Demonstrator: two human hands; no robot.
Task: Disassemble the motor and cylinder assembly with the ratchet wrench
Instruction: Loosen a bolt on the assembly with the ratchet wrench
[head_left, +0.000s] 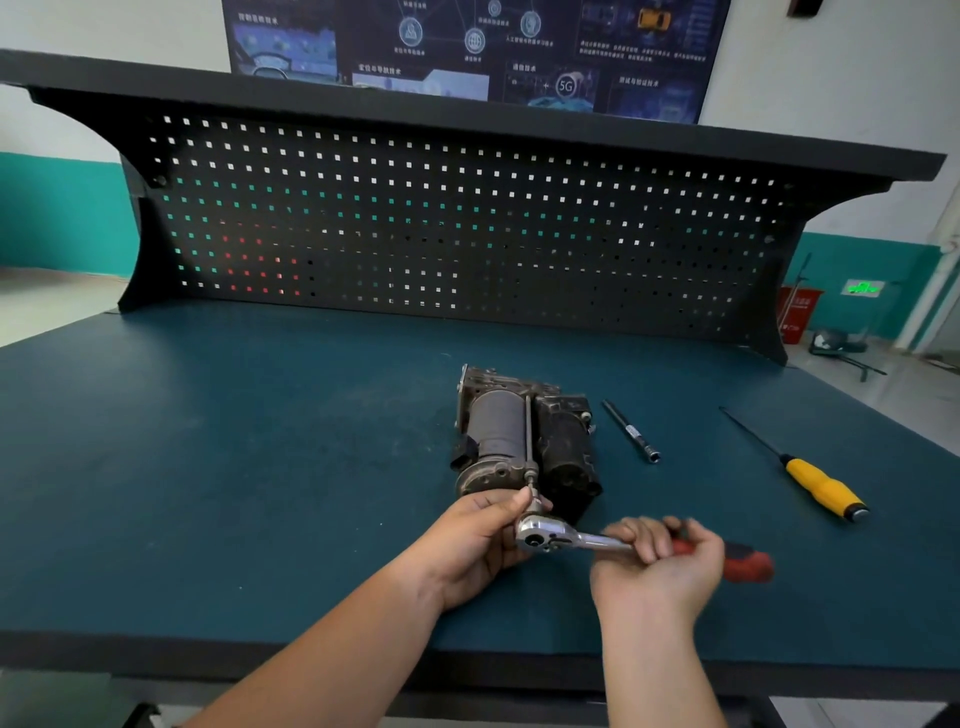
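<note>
The dark motor and cylinder assembly (524, 436) lies on the blue-green bench top, its long axis pointing away from me. A long bolt runs along its top toward me, and the ratchet wrench (550, 536) sits on the bolt's near end. My left hand (467, 545) pinches the bit just above the chrome ratchet head, its fingers curled beside the head. My right hand (660, 564) grips the wrench's red and black handle, which points right. The handle's tip sticks out past my fingers.
A slim extension bar with a socket end (631, 431) lies right of the assembly. Farther right lies a screwdriver with a yellow handle (823, 488). A black pegboard (467, 228) stands at the bench's back. The bench's front edge (311, 654) runs under my forearms.
</note>
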